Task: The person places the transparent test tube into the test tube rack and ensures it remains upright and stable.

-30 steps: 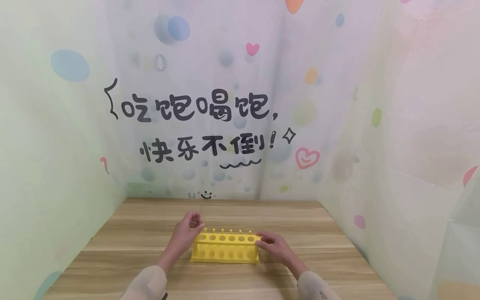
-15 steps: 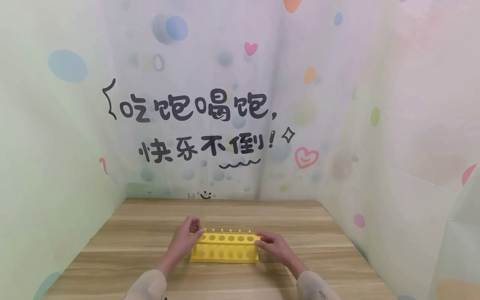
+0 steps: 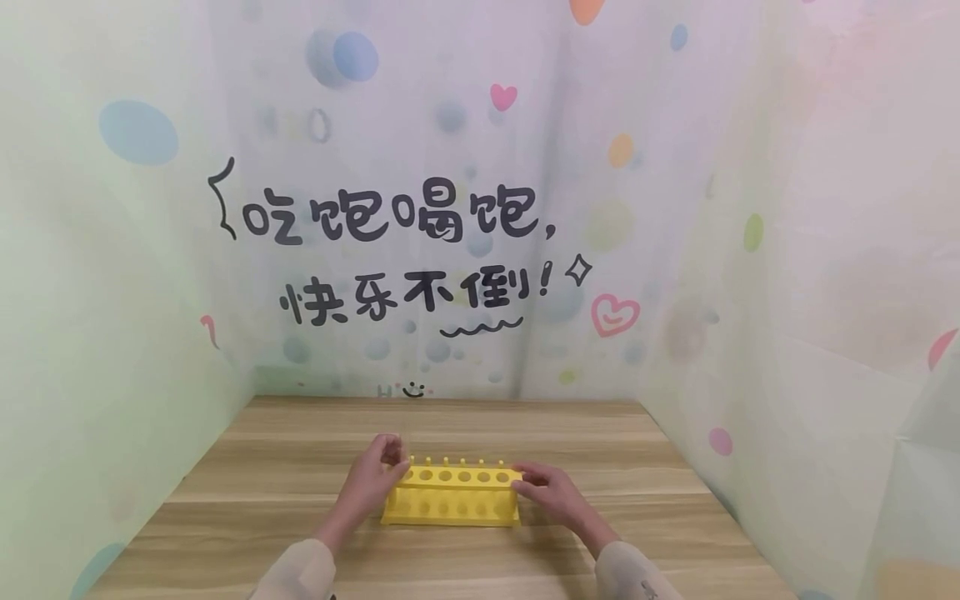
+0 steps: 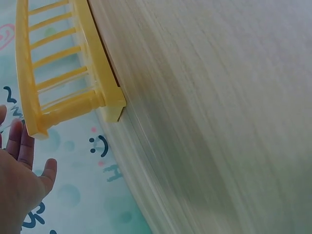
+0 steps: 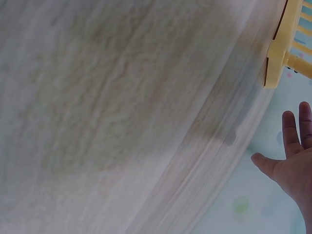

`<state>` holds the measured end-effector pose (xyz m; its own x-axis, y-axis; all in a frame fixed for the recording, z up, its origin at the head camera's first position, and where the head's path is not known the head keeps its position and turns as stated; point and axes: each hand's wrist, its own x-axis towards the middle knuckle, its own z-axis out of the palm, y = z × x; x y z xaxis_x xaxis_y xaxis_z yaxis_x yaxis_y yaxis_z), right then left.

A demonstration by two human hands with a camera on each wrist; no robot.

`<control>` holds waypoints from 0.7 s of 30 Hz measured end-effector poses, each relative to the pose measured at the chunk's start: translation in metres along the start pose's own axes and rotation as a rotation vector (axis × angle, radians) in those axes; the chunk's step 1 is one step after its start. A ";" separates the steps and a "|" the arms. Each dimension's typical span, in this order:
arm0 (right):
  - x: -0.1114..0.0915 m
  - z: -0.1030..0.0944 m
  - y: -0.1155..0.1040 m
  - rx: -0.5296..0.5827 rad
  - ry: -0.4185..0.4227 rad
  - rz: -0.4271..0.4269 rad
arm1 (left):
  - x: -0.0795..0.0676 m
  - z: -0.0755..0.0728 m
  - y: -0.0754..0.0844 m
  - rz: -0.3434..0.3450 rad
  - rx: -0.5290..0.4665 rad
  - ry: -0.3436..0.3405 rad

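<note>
A yellow test tube rack (image 3: pixel 463 500) stands upright on the table, with a row of round holes and a row of pegs behind. At its left end, my left hand (image 3: pixel 369 477) pinches the top of a clear test tube. The left wrist view shows that test tube (image 4: pixel 66 91) as faint see-through edges between the rack's top plate and base, beside the end post. My right hand (image 3: pixel 555 493) grips the right end of the rack's top plate between thumb and fingers. In the right wrist view, other fingers (image 5: pixel 291 134) of this hand stick out beside the rack.
The wood-grain table (image 3: pixel 637 517) runs back to a patterned curtain (image 3: pixel 420 350) with dark lettering. More of this pale sheeting hangs along the left and right sides of the table.
My left hand has come down slightly at the rack's left end, bringing the test tube lower. The right hand and the rack stay in place.
</note>
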<state>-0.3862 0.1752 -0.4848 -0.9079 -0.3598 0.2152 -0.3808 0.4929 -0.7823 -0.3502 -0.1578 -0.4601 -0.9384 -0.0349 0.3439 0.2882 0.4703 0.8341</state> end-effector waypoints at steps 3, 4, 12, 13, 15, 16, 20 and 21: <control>0.000 0.001 -0.001 0.007 0.002 0.004 | 0.000 0.000 0.001 -0.014 0.015 -0.003; 0.000 0.001 -0.001 0.009 0.001 0.005 | 0.000 -0.001 0.001 -0.021 0.019 -0.004; 0.001 0.000 0.000 -0.025 0.003 -0.029 | -0.002 -0.008 -0.002 -0.035 0.054 -0.009; 0.001 -0.001 0.000 -0.035 0.007 -0.035 | -0.001 -0.010 -0.003 -0.033 0.058 -0.007; 0.001 -0.003 0.000 -0.058 0.028 -0.037 | 0.000 -0.014 -0.005 -0.024 0.082 -0.003; 0.000 -0.004 0.000 -0.071 0.044 -0.032 | 0.001 -0.016 -0.007 -0.022 0.098 0.000; 0.000 -0.010 0.002 -0.139 0.119 -0.002 | 0.003 -0.028 -0.012 0.008 0.206 0.010; 0.000 -0.012 0.003 -0.152 0.134 0.004 | 0.004 -0.031 -0.014 0.019 0.240 0.012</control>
